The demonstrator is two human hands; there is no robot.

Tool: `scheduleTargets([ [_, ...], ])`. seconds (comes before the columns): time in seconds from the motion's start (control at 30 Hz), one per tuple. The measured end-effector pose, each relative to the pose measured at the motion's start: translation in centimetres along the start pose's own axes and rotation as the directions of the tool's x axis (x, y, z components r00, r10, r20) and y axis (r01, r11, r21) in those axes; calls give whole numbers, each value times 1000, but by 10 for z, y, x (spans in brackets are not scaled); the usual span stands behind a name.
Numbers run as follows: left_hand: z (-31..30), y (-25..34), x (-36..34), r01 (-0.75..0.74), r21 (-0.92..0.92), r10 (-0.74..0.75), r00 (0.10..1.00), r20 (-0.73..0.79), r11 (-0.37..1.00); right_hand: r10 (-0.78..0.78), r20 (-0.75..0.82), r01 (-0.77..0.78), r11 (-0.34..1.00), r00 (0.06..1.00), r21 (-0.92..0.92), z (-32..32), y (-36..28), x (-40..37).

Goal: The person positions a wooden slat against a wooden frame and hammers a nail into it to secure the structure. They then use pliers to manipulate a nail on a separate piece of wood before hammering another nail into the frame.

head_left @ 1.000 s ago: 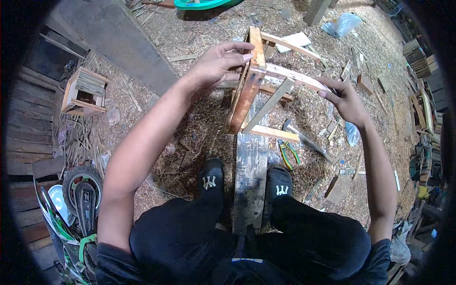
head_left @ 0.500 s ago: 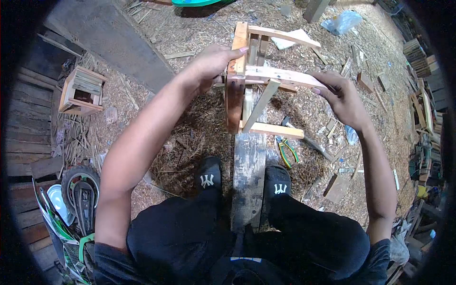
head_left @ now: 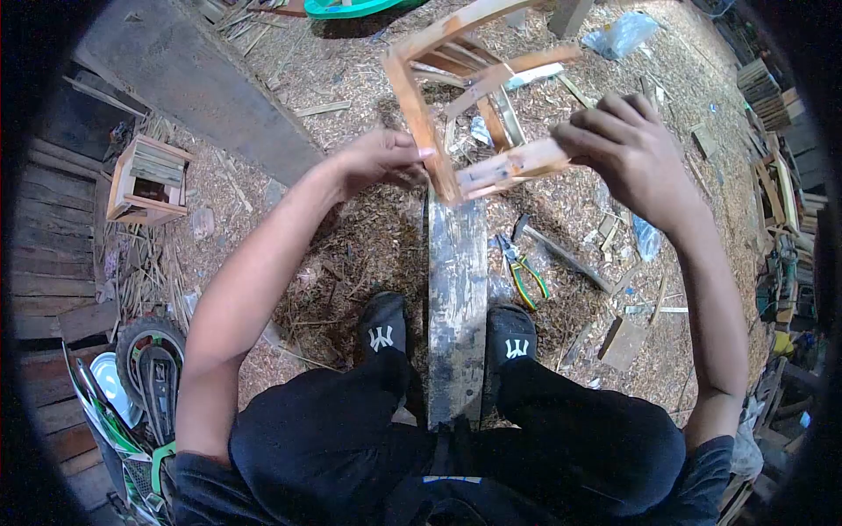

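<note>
A small wooden frame (head_left: 416, 114) with legs and slats, like a little stool frame, is held up in front of me, tilted and slightly blurred. My left hand (head_left: 377, 160) pinches its near left bar between thumb and fingers. On the other side, my right hand (head_left: 624, 153) has its fingers wrapped over the end of a pale leg. The frame's lower corner overlaps the far end of a worn plank (head_left: 457, 316) that runs between my feet. Right of the plank lie pliers (head_left: 529, 280) with green and yellow handles and a hammer (head_left: 566, 254).
A small wooden box (head_left: 149, 180) stands at the left, near a broad grey board (head_left: 197, 74). Wood shavings and offcuts cover the ground. A bicycle wheel (head_left: 151, 364) is at lower left, a clear plastic bag (head_left: 621, 39) at upper right, and a green basin (head_left: 364, 7) at the top.
The frame has been turned and tipped, its far side swinging up and left. Both hands have kept hold; the left has dropped lower. More of the hammer and pliers now shows.
</note>
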State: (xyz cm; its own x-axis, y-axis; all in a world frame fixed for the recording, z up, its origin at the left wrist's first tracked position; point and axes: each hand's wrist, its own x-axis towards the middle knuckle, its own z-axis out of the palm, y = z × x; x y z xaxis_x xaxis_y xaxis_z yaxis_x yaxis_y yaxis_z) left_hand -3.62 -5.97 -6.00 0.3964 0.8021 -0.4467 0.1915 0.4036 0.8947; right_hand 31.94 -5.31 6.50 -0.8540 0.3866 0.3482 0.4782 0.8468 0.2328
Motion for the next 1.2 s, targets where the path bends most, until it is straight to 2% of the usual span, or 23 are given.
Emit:
scheduleTargets([
  [0.03,-1,-2,1,1,0,-1,1000,0,1000,-54,16,55,997,998,-58,6,-2,0],
  [0.13,-11,-8,5,155,485,-138,988,-71,860,-149,93,159,981,985,-116,26,-12,-4],
  [0.17,-13,-12,7,156,485,-139,988,-71,861,-196,152,213,971,969,-105,33,-14,-6],
  [0.23,-4,0,-1,310,722,49,902,-430,619,-248,179,265,961,952,-77,42,-27,-9],
  [0.27,-3,-5,-2,313,721,45,902,-430,618,-319,251,338,940,914,-37,51,-34,-14],
  [0.3,-1,-12,-1,146,809,355,844,-402,569,-388,318,406,914,865,9,52,-43,-14],
  [0.33,-1,-17,-1,1,886,630,702,-331,464,-378,357,404,915,854,0,47,-51,-15],
  [0.37,-4,-21,-1,0,884,628,705,-331,467,-378,359,404,915,853,4,46,-51,-14],
  [0.43,-7,-23,-2,-323,712,463,886,-5,624,-379,335,401,916,863,3,45,-50,-14],
  [0.5,-6,-30,2,-317,733,487,873,-22,602,-330,412,343,938,849,45,38,-54,-20],
  [0.57,-13,-41,7,-469,630,610,793,-8,619,-47,103,48,999,994,-6,40,-62,-34],
  [0.63,-12,-46,3,-521,602,657,754,-9,605,45,28,-42,994,999,-99,64,-71,-56],
  [0.67,-10,-48,0,-566,579,702,712,-15,587,384,-95,-360,911,919,199,76,-82,-67],
  [0.7,-8,-51,-3,-567,576,701,713,-16,589,693,-103,-564,656,714,501,80,-92,-74],
  [0.73,-5,-53,-7,-561,579,710,703,-44,592,770,194,-712,419,608,564,75,-102,-75],
  [0.77,-3,-55,-9,-555,581,717,693,-72,595,770,198,-714,417,606,562,78,-109,-79],
  [0.83,0,-61,-8,-517,566,676,730,-101,642,534,603,-792,249,593,558,97,-122,-92],
  [0.9,5,-61,-7,-476,553,634,763,-128,684,523,529,-734,349,668,582,120,-130,-97],
  [0.97,13,-49,-9,-253,727,539,821,-188,638,500,447,-663,445,742,603,138,-138,-94],
  [1.03,23,-45,-10,-257,779,604,775,-187,572,604,456,-744,407,654,529,149,-144,-83],
  [1.07,27,-43,-9,-258,824,666,724,-181,504,664,477,-778,268,577,568,154,-148,-78],
  [1.17,30,-62,10,-189,802,630,727,-273,566,724,542,-804,31,428,593,164,-154,-72],
  [1.2,31,-72,16,-187,803,628,728,-274,567,722,543,-804,30,428,594,169,-154,-74],
])
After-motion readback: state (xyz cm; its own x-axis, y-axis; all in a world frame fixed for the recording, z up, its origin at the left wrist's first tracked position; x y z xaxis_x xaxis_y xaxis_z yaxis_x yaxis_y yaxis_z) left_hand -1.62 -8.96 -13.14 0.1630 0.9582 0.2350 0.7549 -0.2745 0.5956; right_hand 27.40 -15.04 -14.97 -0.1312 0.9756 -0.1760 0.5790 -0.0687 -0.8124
